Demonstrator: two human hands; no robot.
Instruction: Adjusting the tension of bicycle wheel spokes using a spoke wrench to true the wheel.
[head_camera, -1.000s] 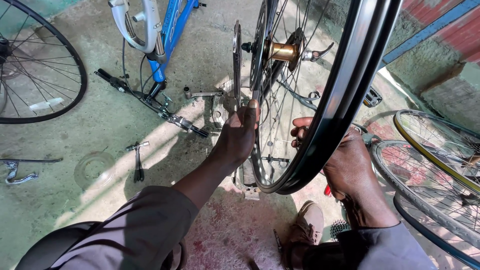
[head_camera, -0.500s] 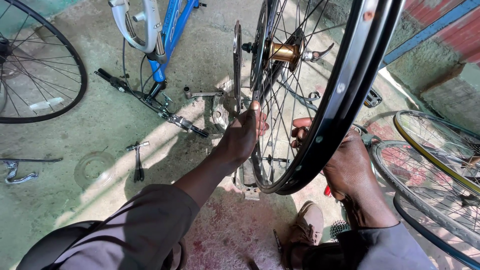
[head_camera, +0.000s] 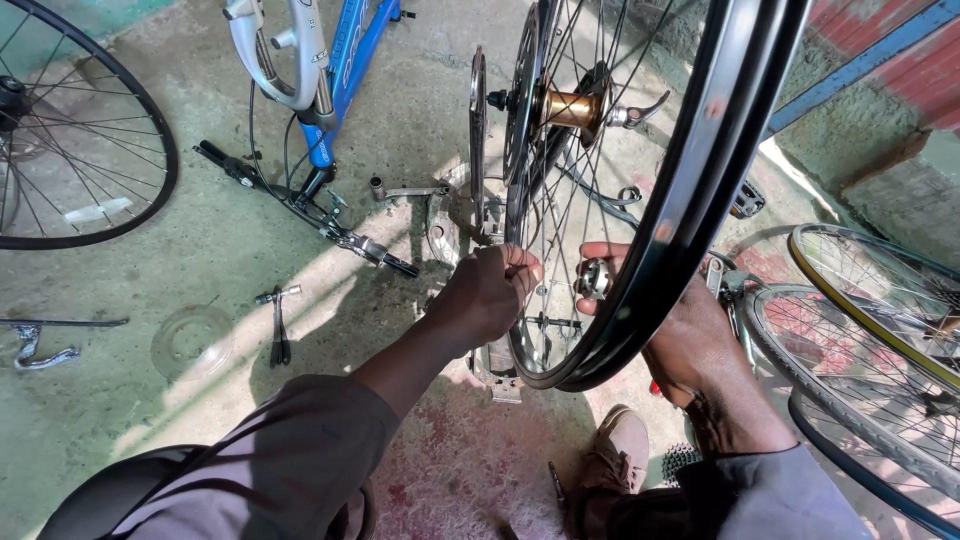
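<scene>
Bicycle wheel (head_camera: 690, 190) stands upright between the knees, black rim toward the camera, brass-coloured hub (head_camera: 572, 108) at top; it appears to sit in a metal stand (head_camera: 478, 150) on the concrete floor (head_camera: 200, 250).

Left hand (head_camera: 487, 295) is curled, fingertips pressed together on a spoke (head_camera: 520, 235) near the lower rim; whether a small tool sits in the pinch cannot be told.

Right hand (head_camera: 690, 335) reaches in behind the rim, fingers closed round a small round silver tool (head_camera: 594, 278) held against the spokes.

Risks, judged from this position: both hands are inside the spoke plane, so any rotation of the wheel would trap fingers between spokes and stand; the silver tool is gripped at the fingertips only and could slip off and drop through the spokes; the right forearm leans across the rim and could push it sideways.

Loose second wheels (head_camera: 870, 330) lie just beside the right arm; small tools (head_camera: 278, 320) and a blue frame (head_camera: 350, 60) lie on the floor to the left; shoe (head_camera: 620, 450) is planted under the rim.
</scene>
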